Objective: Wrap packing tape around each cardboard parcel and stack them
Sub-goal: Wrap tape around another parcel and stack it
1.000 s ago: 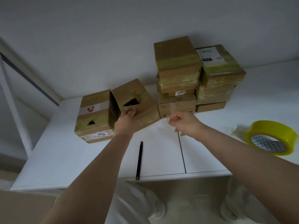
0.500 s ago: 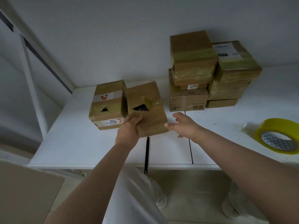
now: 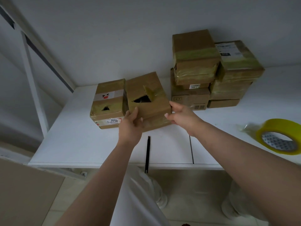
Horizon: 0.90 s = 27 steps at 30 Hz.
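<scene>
A cardboard parcel with a torn hole in its top [image 3: 146, 98] sits tilted at the middle of the white table [image 3: 78, 144]. My left hand [image 3: 131, 123] grips its near left corner, thumb on top. My right hand [image 3: 179, 115] holds its right edge. Beside it on the left lies a second parcel with a "2010" label [image 3: 107, 103], touching it. Behind on the right stands a stack of taped parcels [image 3: 211, 72]. A yellow roll of packing tape [image 3: 280, 136] lies at the right edge.
A thin black stick-like tool [image 3: 147, 154] lies on the table's front edge, just below the held parcel. A white wall rises close behind the table. A brown cardboard sheet [image 3: 24, 193] shows at the lower left, below the table.
My right hand moved left and took hold of the parcel's right edge. My left hand kept its grip on the near corner, and the parcel drew slightly toward me.
</scene>
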### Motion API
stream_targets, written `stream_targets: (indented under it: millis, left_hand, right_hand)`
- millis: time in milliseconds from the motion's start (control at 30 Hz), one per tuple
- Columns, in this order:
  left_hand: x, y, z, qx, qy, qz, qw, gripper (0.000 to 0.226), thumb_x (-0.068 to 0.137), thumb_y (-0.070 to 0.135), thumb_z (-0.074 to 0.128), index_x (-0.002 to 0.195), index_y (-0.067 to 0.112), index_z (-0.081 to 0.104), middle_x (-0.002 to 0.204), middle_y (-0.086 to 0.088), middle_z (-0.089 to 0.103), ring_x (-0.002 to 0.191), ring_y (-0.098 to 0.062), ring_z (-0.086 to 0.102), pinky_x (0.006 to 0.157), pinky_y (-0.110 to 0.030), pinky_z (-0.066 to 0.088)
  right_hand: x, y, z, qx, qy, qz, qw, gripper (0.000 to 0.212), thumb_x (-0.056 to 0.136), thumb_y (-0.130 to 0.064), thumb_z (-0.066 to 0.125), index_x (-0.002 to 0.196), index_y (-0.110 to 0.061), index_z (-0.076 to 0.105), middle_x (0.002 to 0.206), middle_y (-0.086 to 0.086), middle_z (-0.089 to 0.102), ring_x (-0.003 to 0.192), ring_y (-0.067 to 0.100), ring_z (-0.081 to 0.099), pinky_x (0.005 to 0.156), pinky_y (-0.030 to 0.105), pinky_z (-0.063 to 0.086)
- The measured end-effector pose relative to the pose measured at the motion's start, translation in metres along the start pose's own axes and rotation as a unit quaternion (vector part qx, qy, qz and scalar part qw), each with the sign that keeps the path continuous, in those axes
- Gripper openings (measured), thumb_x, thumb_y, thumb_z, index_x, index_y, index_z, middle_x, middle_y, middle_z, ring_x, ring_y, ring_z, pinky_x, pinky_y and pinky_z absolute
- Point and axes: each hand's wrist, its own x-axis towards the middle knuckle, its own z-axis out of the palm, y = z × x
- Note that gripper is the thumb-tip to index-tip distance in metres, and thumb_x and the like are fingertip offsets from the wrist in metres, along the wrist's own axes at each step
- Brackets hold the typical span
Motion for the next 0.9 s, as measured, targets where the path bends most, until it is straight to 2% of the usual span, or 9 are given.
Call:
stream_targets:
  millis: [67,133,200,333,467,533,633,767,900]
  left_hand:
    - [-0.014,0.008,-0.007,-0.009,0.028,0.013,0.999,0.044,0.100,0.020,0.052,0.143,0.021,0.047,0.155,-0.007,0.034,0.143,-0.022,0.032,0.107,-0.022,0.029]
    - [-0.030,0.017,-0.012,-0.004,0.049,0.023,0.999,0.040,0.099,0.024,0.053,0.140,0.023,0.052,0.151,-0.007,0.042,0.138,-0.024,0.040,0.111,-0.029,0.034]
    - [-0.050,0.028,-0.014,-0.002,0.050,0.020,0.999,0.039,0.098,0.026,0.054,0.137,0.024,0.055,0.146,-0.006,0.049,0.131,-0.024,0.048,0.109,-0.033,0.040]
    - [-0.088,0.048,-0.003,0.014,0.036,0.014,0.999,0.035,0.097,0.026,0.057,0.132,0.020,0.061,0.128,-0.001,0.063,0.114,-0.019,0.058,0.095,-0.021,0.042]
    - [-0.120,0.055,0.013,0.014,0.029,0.007,0.999,0.032,0.096,0.027,0.058,0.126,0.020,0.066,0.119,0.000,0.069,0.106,-0.013,0.060,0.085,-0.012,0.037]
    - [-0.134,0.054,0.024,0.015,0.018,0.013,1.000,0.030,0.096,0.026,0.058,0.123,0.019,0.067,0.117,0.000,0.070,0.103,-0.011,0.061,0.083,-0.008,0.035]
    - [-0.150,0.054,0.045,0.002,-0.024,0.016,1.000,0.029,0.095,0.023,0.060,0.122,0.017,0.068,0.122,0.002,0.068,0.113,-0.011,0.060,0.087,-0.004,0.032]
    - [-0.159,0.053,0.073,-0.023,-0.082,0.026,0.996,0.029,0.094,0.018,0.062,0.122,0.017,0.068,0.132,-0.003,0.062,0.121,-0.012,0.057,0.098,-0.007,0.034]
    - [-0.163,0.054,0.090,-0.027,-0.122,0.028,0.992,0.035,0.093,0.014,0.063,0.127,0.019,0.064,0.145,-0.014,0.048,0.134,-0.013,0.046,0.111,-0.018,0.031]
  right_hand:
    - [-0.012,-0.006,-0.007,0.009,0.022,-0.009,1.000,0.052,0.094,-0.007,0.060,0.143,-0.020,0.048,0.138,-0.003,0.055,0.130,0.017,0.049,0.108,0.037,0.042]
    - [-0.026,-0.013,-0.014,0.013,0.042,-0.015,0.999,0.044,0.095,-0.008,0.059,0.138,-0.019,0.054,0.130,-0.002,0.059,0.122,0.020,0.055,0.093,0.032,0.051]
    - [-0.041,-0.014,-0.023,0.011,0.066,-0.013,0.998,0.037,0.096,-0.010,0.058,0.132,-0.018,0.060,0.123,-0.001,0.061,0.111,0.021,0.061,0.079,0.027,0.052]
    - [-0.072,-0.004,-0.049,0.002,0.085,0.032,0.996,0.026,0.095,-0.011,0.059,0.120,-0.018,0.068,0.111,0.001,0.063,0.092,0.025,0.067,0.062,0.023,0.053]
    - [-0.103,0.014,-0.076,0.009,0.084,0.059,0.995,0.017,0.093,-0.006,0.061,0.096,-0.017,0.073,0.103,0.001,0.068,0.083,0.030,0.071,0.065,0.029,0.057]
    - [-0.116,0.025,-0.088,0.000,0.078,0.074,0.994,0.012,0.091,-0.009,0.065,0.098,-0.013,0.074,0.103,0.005,0.071,0.083,0.032,0.072,0.065,0.031,0.058]
    - [-0.134,0.045,-0.106,-0.006,0.087,0.099,0.991,0.015,0.088,-0.013,0.071,0.098,-0.002,0.071,0.096,0.015,0.073,0.080,0.030,0.072,0.066,0.033,0.058]
    - [-0.151,0.068,-0.123,-0.020,0.115,0.132,0.984,0.027,0.082,-0.023,0.078,0.088,0.002,0.070,0.081,0.017,0.074,0.069,0.026,0.072,0.058,0.029,0.056]
    - [-0.153,0.084,-0.131,-0.017,0.164,0.136,0.977,0.027,0.080,-0.025,0.080,0.081,-0.001,0.068,0.080,0.017,0.072,0.067,0.026,0.070,0.059,0.029,0.055]
